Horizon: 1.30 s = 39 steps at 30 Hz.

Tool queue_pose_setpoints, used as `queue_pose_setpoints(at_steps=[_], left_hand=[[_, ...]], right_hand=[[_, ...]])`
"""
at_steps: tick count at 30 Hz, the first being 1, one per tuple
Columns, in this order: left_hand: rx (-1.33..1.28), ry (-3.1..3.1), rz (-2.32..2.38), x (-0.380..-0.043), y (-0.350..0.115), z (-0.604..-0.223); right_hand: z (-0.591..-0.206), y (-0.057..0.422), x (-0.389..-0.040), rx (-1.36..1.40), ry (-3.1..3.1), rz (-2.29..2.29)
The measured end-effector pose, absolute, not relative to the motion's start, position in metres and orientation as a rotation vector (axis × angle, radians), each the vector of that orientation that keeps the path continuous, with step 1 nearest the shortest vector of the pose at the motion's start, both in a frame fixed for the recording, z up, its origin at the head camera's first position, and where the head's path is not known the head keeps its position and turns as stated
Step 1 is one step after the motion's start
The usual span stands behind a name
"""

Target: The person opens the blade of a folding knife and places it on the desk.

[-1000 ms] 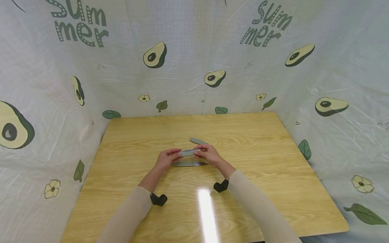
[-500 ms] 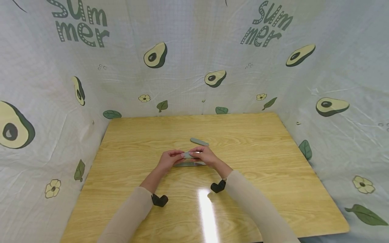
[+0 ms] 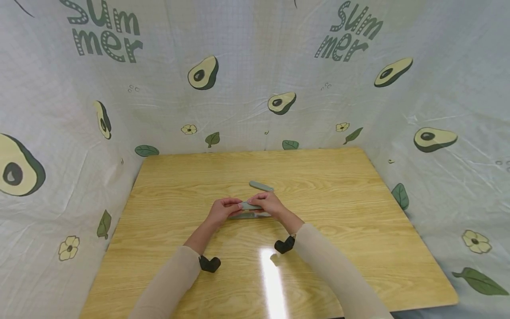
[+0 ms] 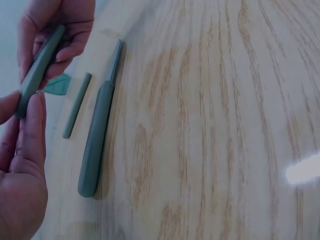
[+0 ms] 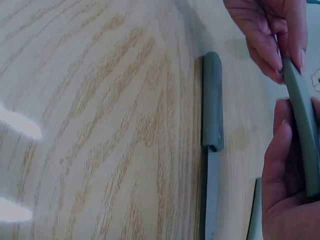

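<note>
Between both hands, just above the table, is a grey-green folding knife. My left hand pinches its left end with thumb and fingers. Toward the other end, my right hand grips it, thumb on the near side and fingers curled beneath. In the right wrist view the held folding knife looks like a smooth, slightly curved handle; no extended blade shows. A second knife lies just in front of the hands, its silver blade out and pointing right. My right fingers partly hide that blade in the head view.
A slimmer grey-green piece lies behind the hands, probably another folded knife. The wooden table meets a printed cloth at its back and sides. A bright reflection shows on the tabletop near the front.
My right hand has moved left and slightly nearer along the held knife. A thin metallic strip along its far edge, visible a second ago, no longer shows. The other two pieces lie still.
</note>
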<state>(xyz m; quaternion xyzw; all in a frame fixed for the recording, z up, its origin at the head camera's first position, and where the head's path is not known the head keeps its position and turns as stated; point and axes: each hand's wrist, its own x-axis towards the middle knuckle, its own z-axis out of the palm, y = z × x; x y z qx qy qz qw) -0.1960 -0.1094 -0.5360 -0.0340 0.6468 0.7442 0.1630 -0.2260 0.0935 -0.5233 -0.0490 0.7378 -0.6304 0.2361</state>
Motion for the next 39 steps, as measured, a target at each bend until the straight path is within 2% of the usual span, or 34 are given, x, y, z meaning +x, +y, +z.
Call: queue_pose_setpoints(at_steps=[11,21,33,39], left_hand=[[-0.102,1.826,2.140,-0.194,-0.109,-0.539],[-0.023,1.786,2.083,-0.191,-0.109,-0.538],[-0.042,1.804,2.079,-0.190,-0.111,-0.539],[-0.051,1.815,2.111,-0.191,-0.111,-0.541]], right_hand=[[-0.522,0.093,-0.230,-0.087,2.175,-1.610],[-0.514,0.090,-0.240,-0.363,2.190,-1.378],[-0.520,0.085,-0.238,-0.232,2.147,-1.499],[-0.518,0.088,-0.243,-0.061,2.118,-1.631]])
